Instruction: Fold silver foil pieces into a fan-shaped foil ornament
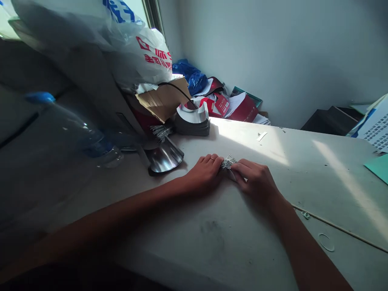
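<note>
Bundle of thin metal pins (228, 162) held at mid-table on my work tbl (318, 190), ends bristling toward 12 o'clock, a pale strip (232, 176) just below at 6 o'clock; what it is, can't tell. My L hand (204, 173), ring on one finger, and my R hand (253, 180) both curled, not released, closed on the bundle from either side, fingertips almost meeting over it; exact grip partly hidden by the fingers. Step in hand, as I judge it: gathering and pressing the pins together w/ both hands; any next move calls for an even pinch so the loose ends don't splay. Nearby at 10 o'clock, a 2nd bunch of pins (160, 132) beside a curved shiny metal sheet (165, 159); at 11 o'clock, a stack of curved grey-and-white strips (192, 123). White paper slip (261, 136) lies at 1 o'clock, printed sheets (374, 125) at 2, teal card (377, 167) at 3, rubber band (325, 242) and thin cord (339, 228) at 4. Blurred clear plastic bottle (75, 129) w/ blue cap at 9 o'clock, close to the camera. Back by the wall: white carrier bag (142, 54) w/ red characters, blue plastic bag (189, 74), red boxes (239, 107).
</note>
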A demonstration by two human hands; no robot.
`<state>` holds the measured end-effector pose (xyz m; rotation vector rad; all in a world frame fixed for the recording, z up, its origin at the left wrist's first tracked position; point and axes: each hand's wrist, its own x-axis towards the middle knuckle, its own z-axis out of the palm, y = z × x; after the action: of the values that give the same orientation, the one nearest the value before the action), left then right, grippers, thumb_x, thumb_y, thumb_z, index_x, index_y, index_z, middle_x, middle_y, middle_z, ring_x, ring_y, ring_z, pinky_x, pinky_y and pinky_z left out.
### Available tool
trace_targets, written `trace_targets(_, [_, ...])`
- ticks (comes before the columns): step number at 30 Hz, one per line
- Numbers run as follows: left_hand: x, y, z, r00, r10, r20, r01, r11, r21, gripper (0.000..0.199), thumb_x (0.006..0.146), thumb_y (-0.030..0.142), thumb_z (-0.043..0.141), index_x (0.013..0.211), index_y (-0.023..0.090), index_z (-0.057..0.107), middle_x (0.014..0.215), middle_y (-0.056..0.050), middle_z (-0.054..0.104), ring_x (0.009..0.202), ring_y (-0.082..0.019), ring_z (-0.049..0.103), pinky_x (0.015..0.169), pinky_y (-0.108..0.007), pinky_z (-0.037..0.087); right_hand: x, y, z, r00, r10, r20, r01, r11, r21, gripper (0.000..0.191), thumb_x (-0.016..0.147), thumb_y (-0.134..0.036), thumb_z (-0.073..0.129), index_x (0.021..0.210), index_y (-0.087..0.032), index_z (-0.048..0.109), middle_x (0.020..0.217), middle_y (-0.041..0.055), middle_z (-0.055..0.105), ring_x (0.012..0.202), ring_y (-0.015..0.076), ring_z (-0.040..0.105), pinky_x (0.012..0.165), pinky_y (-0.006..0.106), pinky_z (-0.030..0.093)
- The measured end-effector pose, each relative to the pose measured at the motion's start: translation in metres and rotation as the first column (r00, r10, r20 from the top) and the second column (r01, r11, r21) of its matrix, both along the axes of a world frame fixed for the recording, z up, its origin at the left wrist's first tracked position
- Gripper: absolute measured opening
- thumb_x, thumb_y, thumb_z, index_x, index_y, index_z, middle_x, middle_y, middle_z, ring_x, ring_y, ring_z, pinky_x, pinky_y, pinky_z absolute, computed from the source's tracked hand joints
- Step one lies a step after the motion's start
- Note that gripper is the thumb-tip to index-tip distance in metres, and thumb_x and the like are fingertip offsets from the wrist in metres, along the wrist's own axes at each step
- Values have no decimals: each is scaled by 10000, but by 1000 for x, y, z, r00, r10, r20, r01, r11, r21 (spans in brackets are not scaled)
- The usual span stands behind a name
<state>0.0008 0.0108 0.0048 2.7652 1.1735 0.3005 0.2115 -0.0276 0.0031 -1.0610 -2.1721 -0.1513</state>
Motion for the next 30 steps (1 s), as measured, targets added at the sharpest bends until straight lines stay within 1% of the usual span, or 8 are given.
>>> trace_targets(2, [-5, -9, -1, 1000, 3, -17, -3, 1000, 2, 335, 936, 245, 489, 1251, 160, 415, 1253, -111, 538, 1095, -252, 491, 950, -411, 424, -5, -4, 2, 1000, 18, 7, -18, 1000, 2, 163, 926, -137, 529, 871, -146, 682, 796, 36, 654, 672, 139, 580, 612, 269, 394])
trace_targets(5, [-9, -16, -3, 999, 18, -40, -16, 999, 36, 302, 937, 218, 453, 1230, 151, 416, 1237, -124, 544, 1074, -260, 488, 937, -418, 420, -12, -9, 8, 998, 52, -22, -52, 998, -19, 158, 919, -130, 535, 863, -149, 682, 806, 37, 666, 679, 135, 593, 619, 265, 415])
trace_targets(9, [-13, -19, -6, 1000, 6, -30, -3, 995, 100, 277, 962, 216, 404, 1231, 149, 403, 1221, -128, 549, 1045, -258, 490, 918, -413, 412, -22, -15, 16, 994, 97, -54, -97, 995, 7, 159, 926, -123, 542, 855, -153, 681, 805, 46, 677, 696, 133, 615, 636, 261, 442])
trace_targets(12, [-17, -20, -9, 999, -20, -36, 26, 987, 159, 287, 972, 217, 384, 1249, 144, 389, 1228, -133, 545, 1042, -259, 490, 906, -412, 402, -27, -17, 17, 993, 113, -40, -112, 994, 19, 146, 916, -113, 565, 827, -143, 677, 782, 48, 670, 684, 136, 605, 632, 263, 443])
trace_targets(17, [-22, -18, -12, 999, -30, -15, 32, 984, 175, 314, 976, 257, 392, 1271, 150, 377, 1259, -131, 541, 1046, -261, 490, 918, -416, 388, -29, -15, 10, 998, 47, 47, -47, 999, -2, 170, 915, -104, 565, 778, -137, 660, 728, 33, 641, 612, 125, 548, 593, 265, 407])
trace_targets(22, [-20, -19, -10, 999, -37, -12, 38, 989, 146, 346, 948, 236, 397, 1278, 137, 379, 1218, -131, 559, 1053, -270, 488, 907, -421, 395, -31, -16, 6, 999, -28, 25, 28, 1000, -12, 177, 916, -126, 569, 748, -137, 626, 691, 19, 603, 593, 117, 531, 587, 265, 384])
trace_targets(26, [-19, -21, -9, 999, -19, -46, 25, 991, 130, 323, 939, 225, 387, 1249, 134, 401, 1251, -156, 552, 1034, -275, 499, 874, -424, 407, -35, -18, 5, 996, -91, 15, 91, 996, -25, 182, 908, -152, 562, 727, -149, 589, 674, 12, 582, 580, 122, 515, 572, 275, 358])
trace_targets(30, [-19, -21, -11, 998, -25, -57, 35, 985, 171, 343, 934, 236, 397, 1260, 130, 394, 1267, -167, 542, 1050, -290, 499, 870, -434, 410, -36, -18, 3, 995, -97, 12, 97, 993, -65, 183, 907, -164, 546, 725, -162, 563, 687, 15, 585, 592, 127, 511, 570, 275, 339])
